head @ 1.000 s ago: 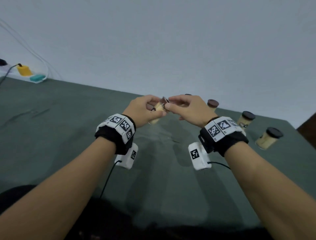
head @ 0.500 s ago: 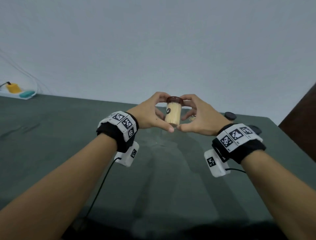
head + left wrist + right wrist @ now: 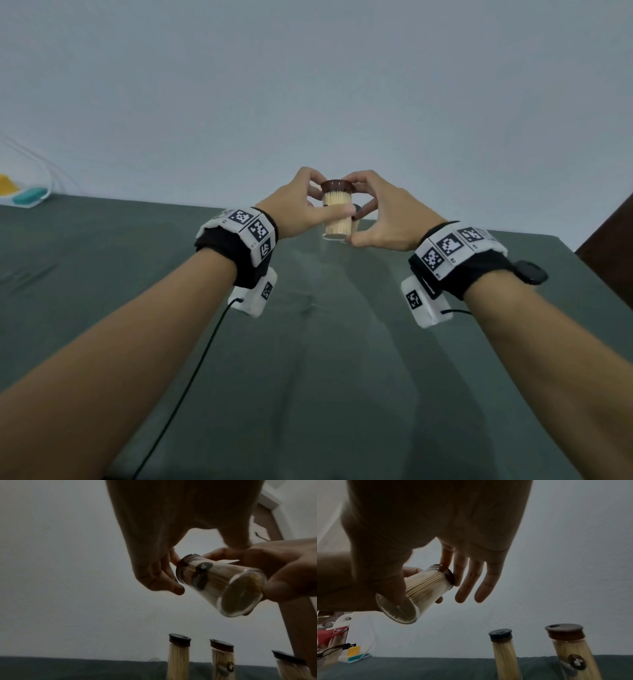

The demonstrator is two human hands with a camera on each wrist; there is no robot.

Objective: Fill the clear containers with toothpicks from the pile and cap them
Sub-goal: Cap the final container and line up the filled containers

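Clear cylindrical container, packed with pale wooden toothpicks and topped by brown round cap, held upright above green table, pinched between left hand and right hand, raised slightly versus 0.5 s ago; three capped, toothpick-filled containers stand behind.

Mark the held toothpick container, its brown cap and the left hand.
held toothpick container (image 3: 337, 219), head view, clear wall over the toothpicks.
brown cap (image 3: 337, 186), head view, side rim.
left hand (image 3: 294, 209), head view, back of hand.
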